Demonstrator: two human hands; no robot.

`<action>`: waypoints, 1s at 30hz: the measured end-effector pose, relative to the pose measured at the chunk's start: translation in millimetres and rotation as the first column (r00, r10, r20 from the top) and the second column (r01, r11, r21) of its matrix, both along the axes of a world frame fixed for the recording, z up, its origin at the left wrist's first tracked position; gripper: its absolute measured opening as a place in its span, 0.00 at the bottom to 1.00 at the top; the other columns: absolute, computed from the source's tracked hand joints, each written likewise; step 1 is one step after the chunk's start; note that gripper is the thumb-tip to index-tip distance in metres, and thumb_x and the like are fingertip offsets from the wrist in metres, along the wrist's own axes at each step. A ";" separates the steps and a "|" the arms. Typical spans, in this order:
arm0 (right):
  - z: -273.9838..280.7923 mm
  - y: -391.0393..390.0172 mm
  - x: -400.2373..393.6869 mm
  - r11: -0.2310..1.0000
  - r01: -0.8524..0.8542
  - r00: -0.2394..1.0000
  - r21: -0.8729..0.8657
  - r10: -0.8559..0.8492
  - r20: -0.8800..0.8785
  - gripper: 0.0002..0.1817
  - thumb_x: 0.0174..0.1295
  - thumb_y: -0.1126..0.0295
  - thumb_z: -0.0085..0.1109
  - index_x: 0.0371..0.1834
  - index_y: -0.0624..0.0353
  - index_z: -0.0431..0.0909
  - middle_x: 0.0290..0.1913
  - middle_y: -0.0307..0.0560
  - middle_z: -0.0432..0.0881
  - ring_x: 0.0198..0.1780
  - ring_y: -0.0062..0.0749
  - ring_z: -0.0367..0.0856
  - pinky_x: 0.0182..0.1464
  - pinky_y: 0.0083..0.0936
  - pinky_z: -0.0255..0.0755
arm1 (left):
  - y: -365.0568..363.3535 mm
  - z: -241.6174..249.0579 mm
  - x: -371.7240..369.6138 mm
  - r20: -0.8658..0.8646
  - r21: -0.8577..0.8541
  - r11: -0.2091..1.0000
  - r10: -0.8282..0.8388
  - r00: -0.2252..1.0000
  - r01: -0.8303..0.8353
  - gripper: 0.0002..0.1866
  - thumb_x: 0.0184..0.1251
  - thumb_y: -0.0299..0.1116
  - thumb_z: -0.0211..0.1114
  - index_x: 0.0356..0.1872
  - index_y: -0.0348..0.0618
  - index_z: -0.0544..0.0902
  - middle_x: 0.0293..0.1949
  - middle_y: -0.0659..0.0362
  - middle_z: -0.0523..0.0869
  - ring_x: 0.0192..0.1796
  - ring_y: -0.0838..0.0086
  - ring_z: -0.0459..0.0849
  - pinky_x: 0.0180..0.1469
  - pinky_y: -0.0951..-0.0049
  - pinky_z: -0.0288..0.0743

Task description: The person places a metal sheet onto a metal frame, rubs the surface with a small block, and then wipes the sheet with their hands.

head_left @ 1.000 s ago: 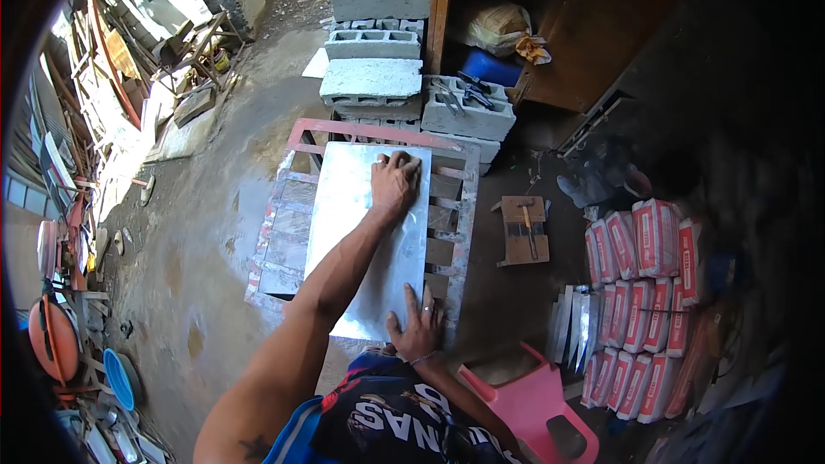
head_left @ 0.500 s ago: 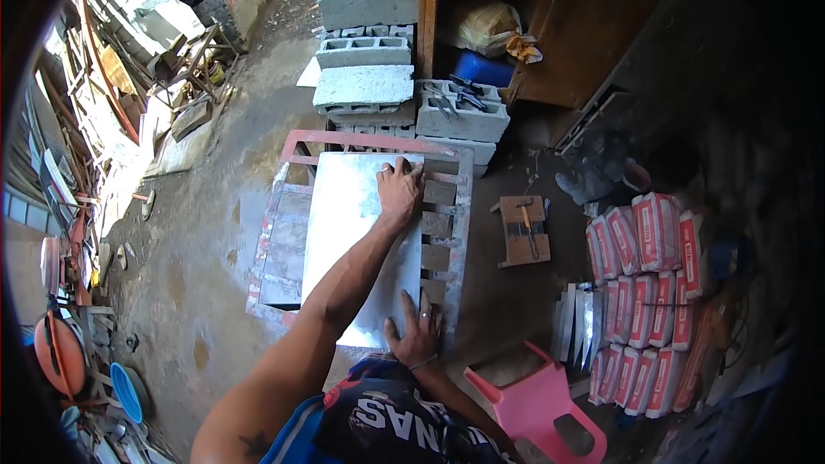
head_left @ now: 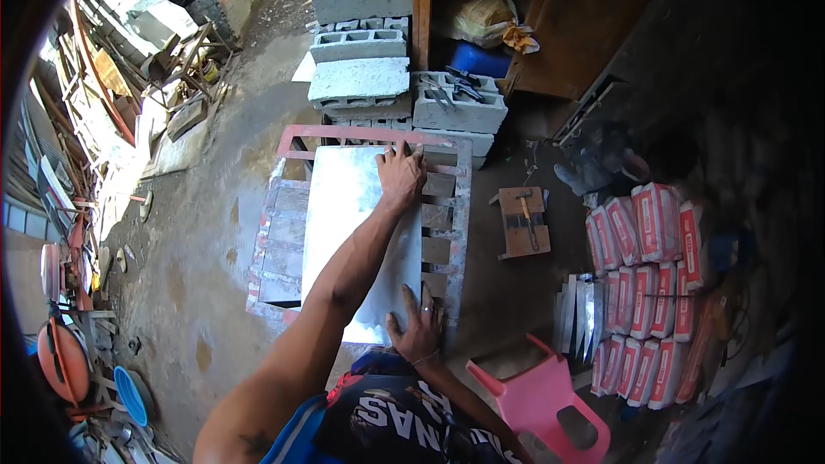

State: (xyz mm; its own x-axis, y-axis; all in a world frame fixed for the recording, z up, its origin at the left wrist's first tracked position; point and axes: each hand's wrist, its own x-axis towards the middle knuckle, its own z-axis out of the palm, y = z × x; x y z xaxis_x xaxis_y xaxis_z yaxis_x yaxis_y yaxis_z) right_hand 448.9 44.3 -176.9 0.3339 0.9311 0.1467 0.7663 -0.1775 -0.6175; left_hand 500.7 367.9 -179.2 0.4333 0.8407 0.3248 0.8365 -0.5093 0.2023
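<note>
A shiny metal sheet (head_left: 344, 223) lies on a paint-worn metal frame with crossbars (head_left: 465, 215). My left hand (head_left: 401, 179) reaches across it to the far right corner, fingers bent and closed on the sheet near its edge. Close to my body, my right hand (head_left: 418, 328) rests at the near right edge, thumb and fingers spread and lying on the sheet; one finger wears a ring. The underside of the sheet is hidden, as are parts of my left fingertips.
Concrete blocks (head_left: 361, 77) stand beyond the frame, with tools (head_left: 464, 86) on one stack. To the right are a small wooden stool (head_left: 514, 245) bearing a hammer (head_left: 529, 219), a pink chair (head_left: 537, 395) and stacked red-and-white bags (head_left: 653, 223). Scrap wood (head_left: 103, 69) lies left.
My left hand has shifted slightly toward the far edge of the sheet. My right hand stays at the near edge, and the view has tilted a little.
</note>
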 end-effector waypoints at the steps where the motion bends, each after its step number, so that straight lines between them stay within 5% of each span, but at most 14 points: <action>1: 0.4 0.7 0.0 1.000 0.002 1.000 -0.004 -0.002 0.015 0.39 0.62 0.54 0.66 0.77 0.50 0.68 0.71 0.73 0.65 0.66 0.71 0.70 0.68 0.61 0.65 | 2.8 -2.9 2.0 -0.019 -0.018 1.000 0.014 1.000 -0.014 0.20 0.70 0.46 0.61 0.59 0.56 0.86 0.56 0.53 0.78 0.58 0.54 0.76 0.55 0.52 0.65; 4: -0.7 4.8 4.5 1.000 0.011 0.999 0.014 -0.012 0.044 0.39 0.62 0.52 0.65 0.77 0.50 0.69 0.71 0.72 0.66 0.65 0.70 0.71 0.66 0.60 0.66 | -15.4 -7.0 -1.1 -0.008 0.039 0.999 0.020 1.000 -0.020 0.21 0.72 0.46 0.60 0.61 0.55 0.84 0.56 0.53 0.77 0.59 0.55 0.76 0.56 0.52 0.65; 15: -1.6 1.2 1.9 1.000 0.016 0.999 0.015 -0.016 0.034 0.38 0.63 0.49 0.62 0.77 0.50 0.70 0.72 0.72 0.66 0.65 0.71 0.70 0.68 0.63 0.62 | -15.7 14.6 -24.8 0.052 -0.234 0.956 -0.167 0.985 0.174 0.29 0.69 0.53 0.65 0.67 0.54 0.79 0.60 0.50 0.76 0.60 0.53 0.76 0.60 0.50 0.67; 18: -1.3 2.0 1.9 1.000 0.017 0.999 0.007 -0.017 0.035 0.38 0.63 0.49 0.62 0.77 0.49 0.69 0.72 0.72 0.66 0.66 0.72 0.70 0.69 0.64 0.60 | -18.7 4.6 -19.2 0.061 -0.068 0.988 -0.136 0.989 0.140 0.22 0.72 0.48 0.64 0.60 0.49 0.83 0.57 0.50 0.79 0.58 0.54 0.78 0.58 0.52 0.69; 20: -2.3 2.8 3.3 1.000 0.024 1.000 0.005 -0.025 0.018 0.38 0.63 0.49 0.62 0.77 0.49 0.69 0.72 0.72 0.65 0.67 0.72 0.69 0.69 0.64 0.60 | -7.7 0.1 -20.8 0.322 -0.037 0.991 -0.113 0.940 0.132 0.17 0.75 0.44 0.61 0.52 0.44 0.87 0.50 0.50 0.85 0.53 0.52 0.82 0.55 0.53 0.74; 22: -3.8 1.7 2.0 0.999 0.022 1.000 0.049 -0.023 0.001 0.38 0.64 0.48 0.61 0.77 0.48 0.70 0.72 0.72 0.65 0.66 0.72 0.69 0.69 0.65 0.61 | 0.8 4.1 -28.6 0.379 -0.042 0.998 -0.032 0.925 0.052 0.14 0.78 0.41 0.58 0.44 0.44 0.88 0.42 0.49 0.87 0.47 0.50 0.84 0.54 0.55 0.78; 25: -6.3 1.9 2.0 0.999 0.031 0.999 0.034 -0.032 0.021 0.38 0.64 0.48 0.62 0.77 0.47 0.70 0.72 0.72 0.66 0.66 0.72 0.70 0.68 0.63 0.63 | 4.7 2.9 -42.7 0.381 -0.109 0.991 -0.034 0.924 0.082 0.11 0.75 0.37 0.59 0.46 0.46 0.87 0.46 0.51 0.87 0.50 0.52 0.84 0.55 0.56 0.78; 27: -6.9 1.5 1.6 0.999 0.033 0.999 0.033 -0.034 0.024 0.38 0.64 0.47 0.61 0.77 0.48 0.70 0.72 0.72 0.66 0.65 0.71 0.70 0.67 0.62 0.64 | 0.8 0.8 -48.0 0.307 -0.024 0.974 -0.206 0.929 0.224 0.12 0.71 0.32 0.60 0.50 0.48 0.87 0.49 0.52 0.85 0.52 0.53 0.83 0.55 0.56 0.78; 30: -8.0 1.9 1.2 0.999 0.036 0.999 0.037 -0.037 0.019 0.38 0.64 0.47 0.61 0.76 0.48 0.71 0.72 0.72 0.66 0.65 0.71 0.70 0.67 0.60 0.65 | -4.6 3.8 -47.3 0.225 -0.069 0.979 -0.170 0.959 0.190 0.16 0.68 0.29 0.59 0.54 0.50 0.86 0.51 0.54 0.84 0.54 0.54 0.82 0.56 0.58 0.77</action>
State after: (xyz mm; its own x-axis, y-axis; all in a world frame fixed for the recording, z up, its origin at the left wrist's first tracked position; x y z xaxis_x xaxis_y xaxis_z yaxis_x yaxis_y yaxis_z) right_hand 450.1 46.2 -184.9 0.3642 0.9123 0.1873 0.7718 -0.1831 -0.6089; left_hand 453.3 363.2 -175.4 0.5078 0.7848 0.3553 0.6635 -0.6194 0.4197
